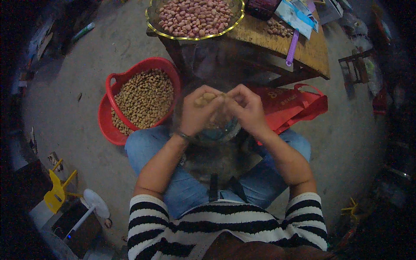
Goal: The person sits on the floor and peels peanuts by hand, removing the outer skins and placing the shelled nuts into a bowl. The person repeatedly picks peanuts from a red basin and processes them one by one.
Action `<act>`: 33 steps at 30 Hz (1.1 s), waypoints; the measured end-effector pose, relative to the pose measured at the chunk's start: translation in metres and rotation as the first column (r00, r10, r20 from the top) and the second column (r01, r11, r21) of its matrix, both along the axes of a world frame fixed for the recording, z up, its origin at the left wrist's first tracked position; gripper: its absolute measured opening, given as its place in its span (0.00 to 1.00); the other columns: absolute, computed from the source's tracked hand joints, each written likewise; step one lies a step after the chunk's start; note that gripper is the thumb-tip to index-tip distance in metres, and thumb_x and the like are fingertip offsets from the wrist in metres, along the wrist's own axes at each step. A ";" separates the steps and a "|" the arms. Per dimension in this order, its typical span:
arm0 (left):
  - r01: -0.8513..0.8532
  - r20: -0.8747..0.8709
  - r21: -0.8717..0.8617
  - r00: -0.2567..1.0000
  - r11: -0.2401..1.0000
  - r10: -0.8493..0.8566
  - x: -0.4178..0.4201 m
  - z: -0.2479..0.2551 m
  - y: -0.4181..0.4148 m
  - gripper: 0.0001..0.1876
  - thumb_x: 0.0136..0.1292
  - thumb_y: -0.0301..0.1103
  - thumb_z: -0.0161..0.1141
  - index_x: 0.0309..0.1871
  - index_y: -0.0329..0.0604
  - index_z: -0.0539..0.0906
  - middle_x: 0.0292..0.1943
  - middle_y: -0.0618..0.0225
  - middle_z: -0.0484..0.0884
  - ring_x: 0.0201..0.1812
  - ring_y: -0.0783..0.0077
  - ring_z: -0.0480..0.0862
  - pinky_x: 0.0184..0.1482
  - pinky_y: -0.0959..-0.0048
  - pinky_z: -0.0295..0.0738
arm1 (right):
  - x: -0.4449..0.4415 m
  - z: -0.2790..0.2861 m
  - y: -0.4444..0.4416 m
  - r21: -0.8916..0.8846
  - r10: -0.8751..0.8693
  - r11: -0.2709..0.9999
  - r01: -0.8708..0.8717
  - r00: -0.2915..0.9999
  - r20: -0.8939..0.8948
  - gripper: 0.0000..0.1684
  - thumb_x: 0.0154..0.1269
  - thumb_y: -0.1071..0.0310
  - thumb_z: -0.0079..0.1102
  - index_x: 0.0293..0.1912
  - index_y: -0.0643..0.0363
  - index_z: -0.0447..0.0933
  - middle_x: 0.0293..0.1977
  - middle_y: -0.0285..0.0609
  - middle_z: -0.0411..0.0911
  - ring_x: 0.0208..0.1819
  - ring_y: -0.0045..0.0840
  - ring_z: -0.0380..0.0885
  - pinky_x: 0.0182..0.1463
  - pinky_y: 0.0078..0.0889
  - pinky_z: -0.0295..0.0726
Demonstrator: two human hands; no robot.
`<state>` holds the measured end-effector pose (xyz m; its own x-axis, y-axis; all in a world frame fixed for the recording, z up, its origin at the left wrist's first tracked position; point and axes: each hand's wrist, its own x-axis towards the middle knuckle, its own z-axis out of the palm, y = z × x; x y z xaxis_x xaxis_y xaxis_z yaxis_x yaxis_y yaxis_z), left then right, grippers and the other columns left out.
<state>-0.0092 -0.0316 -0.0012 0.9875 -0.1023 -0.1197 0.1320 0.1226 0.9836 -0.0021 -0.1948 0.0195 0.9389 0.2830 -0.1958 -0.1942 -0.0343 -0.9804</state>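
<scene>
My left hand (195, 112) is curled around several unshelled peanuts (204, 99), which show between the thumb and fingers. My right hand (247, 105) meets it fingertip to fingertip; whether a peanut is pinched there is too blurred to tell. Both hands hover over a round see-through container (232, 131) between my knees, and its contents are mostly hidden. Beside my left knee, a red plastic basket (175, 76) leans in a red basin (105, 125), filled with unshelled peanuts (146, 97). Shelled pink peanut kernels (195, 18) fill a gold-rimmed bowl (150, 24) ahead.
The bowl rests on a wooden table (312, 58) that also bears a small heap of peanuts (279, 28), packets (295, 18) and a purple handle (292, 48) jutting past its edge. A red bag (292, 104) lies to the right. Behind on the left stands a yellow chair (55, 195).
</scene>
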 end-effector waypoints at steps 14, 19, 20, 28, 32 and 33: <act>-0.006 -0.114 -0.172 0.993 0.985 -0.014 -0.001 0.010 0.005 0.07 0.59 0.29 0.61 0.41 0.40 0.81 0.35 0.72 0.82 0.38 0.83 0.78 0.41 0.81 0.73 | 0.004 0.000 0.003 0.442 -0.011 0.883 0.159 0.948 -0.319 0.09 0.68 0.65 0.51 0.42 0.60 0.73 0.30 0.34 0.76 0.28 0.15 0.75 0.32 0.19 0.75; 0.040 -0.099 -0.196 0.993 0.980 -0.060 -0.001 0.013 0.009 0.09 0.59 0.29 0.61 0.42 0.41 0.80 0.37 0.71 0.81 0.38 0.83 0.78 0.41 0.81 0.73 | 0.004 0.007 0.002 0.440 0.013 0.887 0.143 0.943 -0.332 0.10 0.68 0.64 0.51 0.42 0.60 0.73 0.29 0.35 0.76 0.28 0.16 0.75 0.32 0.20 0.76; 0.039 -0.096 -0.208 0.994 0.977 -0.060 -0.002 0.013 0.009 0.09 0.59 0.29 0.61 0.44 0.41 0.80 0.36 0.71 0.81 0.37 0.83 0.78 0.38 0.81 0.73 | 0.005 0.008 0.000 0.442 0.026 0.888 0.125 0.947 -0.321 0.10 0.68 0.64 0.51 0.42 0.61 0.73 0.29 0.35 0.76 0.28 0.16 0.75 0.31 0.20 0.76; -0.023 -0.281 -0.500 0.950 0.866 -0.137 -0.004 0.002 0.011 0.23 0.72 0.52 0.38 0.49 0.39 0.72 0.25 0.71 0.71 0.16 0.83 0.66 0.17 0.86 0.61 | -0.024 0.080 -0.016 0.450 0.356 0.859 -0.244 0.916 -0.183 0.10 0.67 0.67 0.52 0.42 0.64 0.73 0.29 0.40 0.78 0.25 0.19 0.76 0.31 0.22 0.77; 0.002 -0.302 -0.576 0.929 0.818 -0.215 -0.006 0.002 0.008 0.22 0.73 0.51 0.38 0.47 0.39 0.72 0.25 0.70 0.72 0.16 0.83 0.66 0.17 0.85 0.60 | -0.047 0.120 -0.025 0.619 0.554 0.647 -0.446 0.832 0.019 0.09 0.63 0.70 0.59 0.40 0.65 0.75 0.30 0.43 0.78 0.32 0.24 0.79 0.38 0.28 0.78; -0.002 -0.313 -0.579 0.924 0.815 -0.220 -0.007 0.002 0.007 0.22 0.73 0.50 0.38 0.47 0.39 0.72 0.25 0.70 0.71 0.16 0.83 0.66 0.17 0.85 0.60 | -0.048 0.118 -0.022 0.614 0.531 0.585 -0.529 0.823 0.203 0.08 0.62 0.70 0.60 0.39 0.65 0.76 0.30 0.43 0.78 0.34 0.26 0.79 0.40 0.29 0.78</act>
<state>-0.0159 -0.0250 0.0004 0.8666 -0.3653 -0.3400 0.4983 0.5976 0.6282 -0.0506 -0.2170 0.1378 0.5821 0.7841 0.2151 -0.3446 0.4776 -0.8082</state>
